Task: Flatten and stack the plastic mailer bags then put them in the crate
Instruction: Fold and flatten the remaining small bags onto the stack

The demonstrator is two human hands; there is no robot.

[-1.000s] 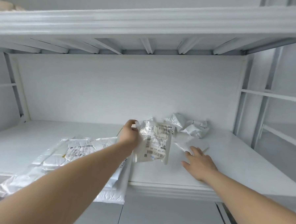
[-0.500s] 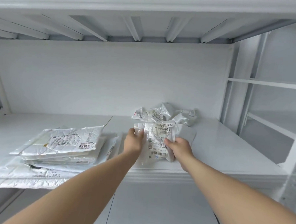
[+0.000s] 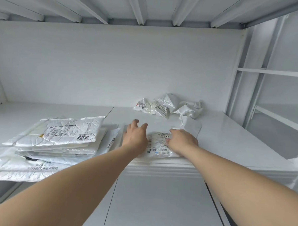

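A small white mailer bag with barcode labels lies flat near the front edge of the white shelf. My left hand presses on its left side with fingers spread. On its right side my right hand presses down palm-first. A stack of flattened mailer bags lies to the left, partly overhanging the shelf edge. Several crumpled mailer bags sit in a heap at the back, right of centre. No crate is in view.
A flat white sheet or bag lies just behind my right hand. The shelf above hangs low overhead. A white rack frame stands to the right. Below the shelf edge are grey cabinet panels.
Both hands held the labelled bag upright a moment ago; now it lies flat on the shelf under both palms. The view has tilted upward and closer.
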